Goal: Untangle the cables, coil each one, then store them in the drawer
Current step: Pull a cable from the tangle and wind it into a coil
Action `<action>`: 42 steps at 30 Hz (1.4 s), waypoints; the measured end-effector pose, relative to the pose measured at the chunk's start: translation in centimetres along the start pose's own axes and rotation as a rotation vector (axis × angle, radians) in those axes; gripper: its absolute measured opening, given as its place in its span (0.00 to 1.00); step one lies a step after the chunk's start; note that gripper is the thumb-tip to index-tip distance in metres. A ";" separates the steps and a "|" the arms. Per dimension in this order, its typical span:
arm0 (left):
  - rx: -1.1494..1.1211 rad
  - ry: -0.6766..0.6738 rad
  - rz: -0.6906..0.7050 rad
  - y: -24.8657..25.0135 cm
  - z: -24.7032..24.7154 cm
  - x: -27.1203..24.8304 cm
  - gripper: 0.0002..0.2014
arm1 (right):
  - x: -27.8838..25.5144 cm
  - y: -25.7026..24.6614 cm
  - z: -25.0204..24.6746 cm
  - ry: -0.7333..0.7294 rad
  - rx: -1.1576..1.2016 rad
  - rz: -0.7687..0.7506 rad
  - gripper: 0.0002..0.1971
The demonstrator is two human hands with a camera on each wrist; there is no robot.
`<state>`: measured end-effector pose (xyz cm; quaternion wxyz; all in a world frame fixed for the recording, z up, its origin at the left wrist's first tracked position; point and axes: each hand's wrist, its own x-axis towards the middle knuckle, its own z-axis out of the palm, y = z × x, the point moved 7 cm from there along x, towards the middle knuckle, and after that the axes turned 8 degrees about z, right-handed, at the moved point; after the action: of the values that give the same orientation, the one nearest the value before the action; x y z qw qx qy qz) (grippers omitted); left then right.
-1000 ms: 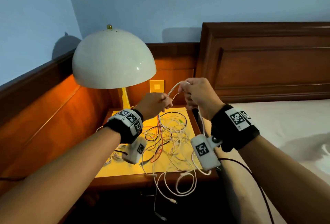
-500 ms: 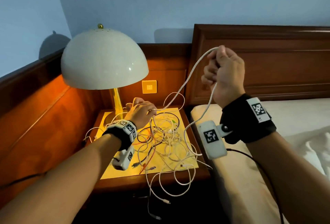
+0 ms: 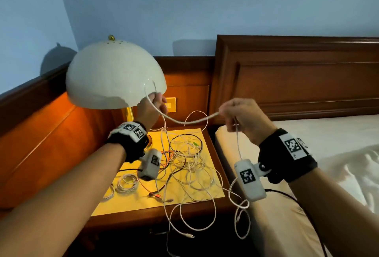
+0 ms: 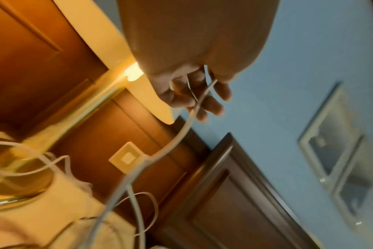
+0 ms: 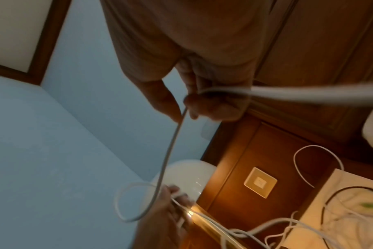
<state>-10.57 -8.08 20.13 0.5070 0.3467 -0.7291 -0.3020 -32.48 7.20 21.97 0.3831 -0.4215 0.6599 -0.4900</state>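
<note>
A thick white cable [image 3: 184,122] sags between my two hands above the nightstand. My left hand [image 3: 152,106] grips it just below the lamp shade, with a small loop standing above the fist; the wrist view shows the cable [image 4: 187,121] running through curled fingers [image 4: 211,106]. My right hand [image 3: 240,116] holds the other part near the bed, and the cable [image 5: 170,148] leaves its fingers [image 5: 204,107]. One end hangs down from the right hand past the table's edge. A tangle of white, black and orange cables [image 3: 184,160] lies on the nightstand top [image 3: 114,205].
A white domed lamp [image 3: 114,76] on a brass stem stands at the back left of the nightstand. A small coiled white cable [image 3: 126,183] lies at the front left. The bed [image 3: 328,133] and wooden headboard [image 3: 297,76] are on the right. A wall switch [image 3: 170,104] sits behind.
My right hand came down from high near the headboard to mid height. My left hand rose from the tangle to just under the lamp shade, drawing the white cable out between them.
</note>
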 end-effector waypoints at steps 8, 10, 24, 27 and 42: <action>0.262 -0.387 0.236 8.3 3.7 -0.2 0.13 | -0.2 -0.1 4.4 -0.066 0.120 0.032 0.18; 0.360 -0.430 0.248 7.4 4.3 -1.0 0.12 | -0.5 -0.7 5.3 -0.157 0.306 0.084 0.23; 0.258 -0.391 -0.035 -4.7 5.4 -6.2 0.14 | -1.6 -6.8 1.1 -0.092 0.628 -0.124 0.13; 0.073 -0.331 -0.188 -8.2 4.7 -6.9 0.16 | -1.9 -7.3 -1.0 -0.059 0.721 -0.177 0.14; 0.043 -0.235 -0.273 -0.6 0.2 -2.4 0.18 | 0.4 5.7 2.2 -0.125 -0.232 0.157 0.13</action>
<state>-10.05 -6.49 18.30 0.3653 0.4157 -0.7356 -0.3908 -31.66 7.01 15.94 0.4090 -0.4399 0.7179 -0.3518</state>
